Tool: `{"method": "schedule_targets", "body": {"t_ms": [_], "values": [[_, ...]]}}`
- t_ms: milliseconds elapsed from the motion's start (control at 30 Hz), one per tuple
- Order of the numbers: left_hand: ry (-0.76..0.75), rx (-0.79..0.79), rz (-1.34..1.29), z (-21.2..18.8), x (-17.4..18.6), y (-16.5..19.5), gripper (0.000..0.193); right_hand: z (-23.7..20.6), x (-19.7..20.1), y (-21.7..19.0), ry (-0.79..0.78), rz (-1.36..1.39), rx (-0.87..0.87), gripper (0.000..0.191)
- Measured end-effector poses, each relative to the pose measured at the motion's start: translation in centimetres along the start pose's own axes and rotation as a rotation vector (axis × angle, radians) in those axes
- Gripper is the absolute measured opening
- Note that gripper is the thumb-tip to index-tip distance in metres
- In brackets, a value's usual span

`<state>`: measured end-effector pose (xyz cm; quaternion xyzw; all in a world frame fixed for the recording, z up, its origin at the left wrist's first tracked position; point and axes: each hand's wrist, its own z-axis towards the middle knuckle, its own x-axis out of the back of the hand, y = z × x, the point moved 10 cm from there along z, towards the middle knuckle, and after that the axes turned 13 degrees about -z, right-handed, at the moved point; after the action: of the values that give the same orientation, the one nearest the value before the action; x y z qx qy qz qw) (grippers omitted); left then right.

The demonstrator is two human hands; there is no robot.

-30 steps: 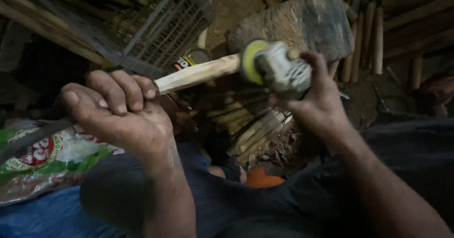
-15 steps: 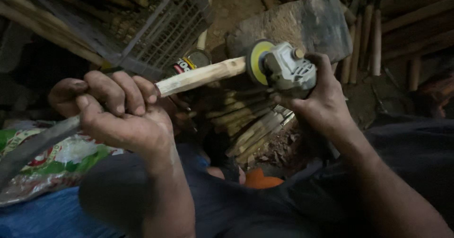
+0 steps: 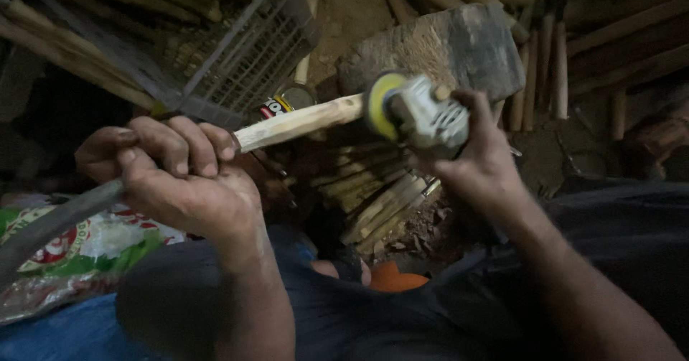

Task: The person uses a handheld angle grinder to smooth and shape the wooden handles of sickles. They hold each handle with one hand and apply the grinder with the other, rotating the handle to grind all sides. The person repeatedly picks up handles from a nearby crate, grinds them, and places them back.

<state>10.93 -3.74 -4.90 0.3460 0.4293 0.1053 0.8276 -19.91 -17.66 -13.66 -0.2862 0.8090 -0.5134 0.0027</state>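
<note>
We have the left hand (image 3: 179,181) wrapped tight round a wooden handle (image 3: 298,123), fingers curled over the top of it and thumb tucked behind. The right hand (image 3: 477,163) grips a small angle grinder (image 3: 427,117), fingers closed about its grey body. The grinder's yellow disc (image 3: 378,106) sits against the pale far end of the handle, touching it as far as we can tell (the contact is blurred).

Change over the last second: the left hand has dropped lower and drawn back along the shaft, so more bare wood shows between fist and disc. The grinder has swung from facing us to lying side-on, its disc now square to the handle's tip. We judge the work is on the end of the handle, not its side.

The handle runs up and to the right from the left hand; below that hand it continues as a darker length (image 3: 50,221) toward the lower left, over a printed sack (image 3: 86,250).

Around: a wire basket (image 3: 255,52) tilted above the handle, a worn block (image 3: 445,49) behind the grinder, a can (image 3: 283,102) just beside the handle, stacked sticks (image 3: 380,203) below and more sticks (image 3: 552,67) at upper right.
</note>
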Motion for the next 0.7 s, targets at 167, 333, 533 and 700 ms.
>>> {"method": "schedule_targets", "body": {"t_ms": [167, 333, 533, 700], "values": [[0.008, -0.011, 0.032, -0.7, 0.2, 0.3, 0.013, -1.6, -2.7, -2.8, -0.067, -0.505, 0.326, 0.094], [0.000, 0.054, -0.115, 0.0, 1.1, -0.4, 0.011, 0.5, 0.7, -0.1, 0.047, -0.417, 0.080, 0.090], [0.064, 0.076, -0.179, -0.5, 2.2, -0.6, 0.009, -0.8, -1.7, 1.3, -0.088, -0.338, 0.066, 0.101], [0.021, 0.028, -0.108, -0.1, 2.2, -0.6, 0.014, -0.5, -1.8, -0.1, -0.073, -0.260, 0.145, 0.091]]}}
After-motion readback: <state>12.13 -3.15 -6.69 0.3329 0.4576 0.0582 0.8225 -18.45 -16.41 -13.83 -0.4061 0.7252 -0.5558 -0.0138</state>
